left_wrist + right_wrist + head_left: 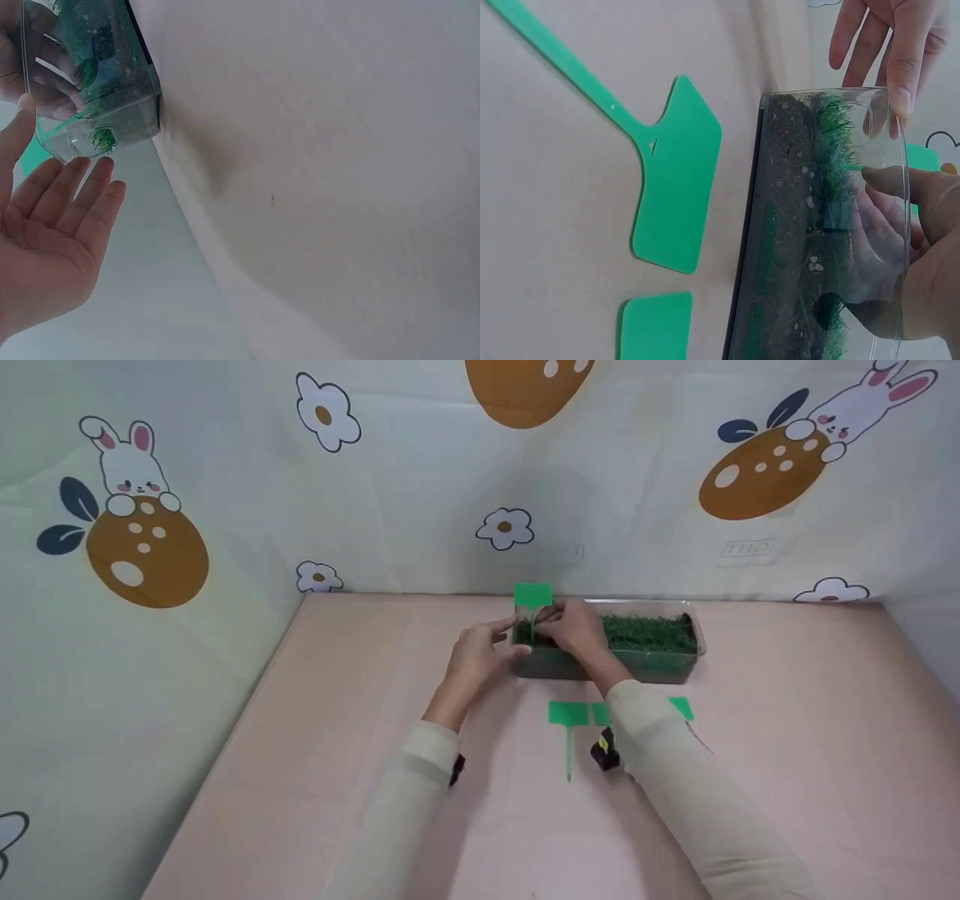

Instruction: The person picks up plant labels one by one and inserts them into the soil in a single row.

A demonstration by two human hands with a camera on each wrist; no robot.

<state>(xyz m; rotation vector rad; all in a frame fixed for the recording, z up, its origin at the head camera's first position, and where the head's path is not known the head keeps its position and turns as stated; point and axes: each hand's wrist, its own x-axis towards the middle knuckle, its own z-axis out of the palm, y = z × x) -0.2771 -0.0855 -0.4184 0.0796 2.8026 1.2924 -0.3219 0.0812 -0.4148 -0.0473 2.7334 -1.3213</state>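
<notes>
A clear planter box (600,664) of dark soil and green grass stands at the back of the table. At its left end, a green plant label (533,595) stands upright, its stem reaching down among the grass. My right hand (576,628) reaches over the rim and pinches that stem low down, though other parts of the grip are hidden. My left hand (477,654) is at the planter's left end. In the left wrist view, the left thumb (21,131) is at the rim and the nearly straight fingers (96,191) touch the end wall.
In front of the planter lie more green labels: a whole label (568,714), another label (601,714) and a label corner (681,707) partly behind my right sleeve (660,735). A patterned sheet (420,495) rises behind the pink table (337,697).
</notes>
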